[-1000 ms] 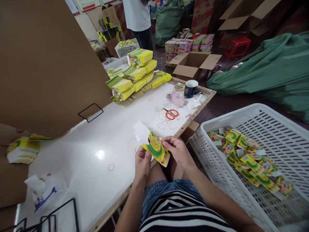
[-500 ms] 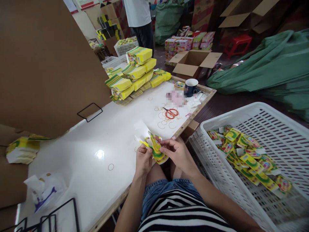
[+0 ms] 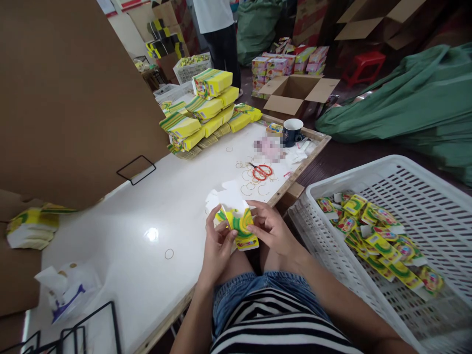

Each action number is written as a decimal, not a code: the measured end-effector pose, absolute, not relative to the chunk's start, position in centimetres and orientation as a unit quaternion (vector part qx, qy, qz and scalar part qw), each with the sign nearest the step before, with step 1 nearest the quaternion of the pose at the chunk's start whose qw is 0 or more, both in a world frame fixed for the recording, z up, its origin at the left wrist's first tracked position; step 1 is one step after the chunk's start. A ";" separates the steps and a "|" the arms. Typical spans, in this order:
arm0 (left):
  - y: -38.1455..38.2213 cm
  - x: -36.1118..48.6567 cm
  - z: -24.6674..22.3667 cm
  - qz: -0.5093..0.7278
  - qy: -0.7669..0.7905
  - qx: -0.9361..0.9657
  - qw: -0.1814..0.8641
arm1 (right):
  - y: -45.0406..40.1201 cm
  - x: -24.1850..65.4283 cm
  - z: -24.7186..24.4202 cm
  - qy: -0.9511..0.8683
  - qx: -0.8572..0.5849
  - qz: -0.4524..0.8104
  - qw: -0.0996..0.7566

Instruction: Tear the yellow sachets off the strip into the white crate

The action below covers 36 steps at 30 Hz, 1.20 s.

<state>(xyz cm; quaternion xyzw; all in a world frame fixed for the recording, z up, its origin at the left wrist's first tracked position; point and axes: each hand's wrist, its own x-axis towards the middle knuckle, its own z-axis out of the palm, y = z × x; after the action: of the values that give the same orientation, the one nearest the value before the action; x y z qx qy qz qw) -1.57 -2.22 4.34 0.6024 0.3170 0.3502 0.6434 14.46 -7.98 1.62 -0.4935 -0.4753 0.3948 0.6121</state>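
Observation:
Between my two hands is a small yellow and green printed carton (image 3: 241,226), opened up with its white inside facing upward. My left hand (image 3: 219,241) pinches its left side between thumb and fingers. On the right side, my right hand (image 3: 271,228) grips the carton edge, thumb in front and fingers behind. White card flaps (image 3: 224,194) stick out beyond the carton over the table edge; whether they belong to this carton alone I cannot tell. Red-handled scissors (image 3: 261,172) lie on the white table (image 3: 140,265) beyond my hands, among scattered rubber bands (image 3: 250,187).
Bundled flat yellow cartons (image 3: 202,108) are stacked at the table's far side. A dark mug (image 3: 292,132) stands in the far corner. To my right, a white plastic basket (image 3: 401,164) holds several folded cartons (image 3: 379,241). A tissue pack (image 3: 70,295) lies at left. Another person (image 3: 217,34) stands behind.
The carton has gone from narrow and folded to spread wider, its white inside now showing. My left hand has shifted slightly and its fingers have spread along the carton's side.

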 end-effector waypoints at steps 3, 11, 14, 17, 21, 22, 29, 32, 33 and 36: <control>-1.9 -2.4 4.9 0.292 0.282 0.623 0.669 | -8.1 15.5 1.9 -0.517 -0.462 0.428 0.580; -2.5 -2.4 5.3 0.234 0.261 0.589 0.729 | -8.2 17.3 2.8 -0.587 -0.510 0.351 0.522; -2.5 -2.1 5.3 0.241 0.263 0.575 0.737 | -8.4 17.4 3.0 -0.596 -0.503 0.342 0.525; -2.4 -2.1 5.7 0.250 0.244 0.561 0.750 | -8.8 17.3 3.3 -0.570 -0.472 0.389 0.549; -2.5 -2.3 6.2 0.218 0.235 0.552 0.770 | -9.2 17.5 4.1 -0.571 -0.486 0.390 0.535; -2.5 -2.3 6.3 0.207 0.234 0.550 0.775 | -9.2 17.6 4.3 -0.578 -0.495 0.382 0.524; -2.7 -1.7 5.4 0.230 0.258 0.528 0.776 | -8.6 17.2 4.2 -0.522 -0.517 0.367 0.570; -2.4 -1.5 5.0 0.222 0.264 0.548 0.762 | -8.4 17.3 3.8 -0.528 -0.512 0.352 0.580; -2.4 -1.5 4.9 0.222 0.267 0.558 0.754 | -8.4 17.5 3.8 -0.542 -0.509 0.334 0.579; -2.3 -1.4 4.5 0.244 0.298 0.592 0.708 | -8.4 18.0 4.0 -0.562 -0.502 0.341 0.562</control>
<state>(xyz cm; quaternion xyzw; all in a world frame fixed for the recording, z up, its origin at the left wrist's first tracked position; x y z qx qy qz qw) -1.39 -2.31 4.48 0.5924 0.2982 0.2439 0.7076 18.02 -8.44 3.99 -0.5021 -0.5618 0.3407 0.5623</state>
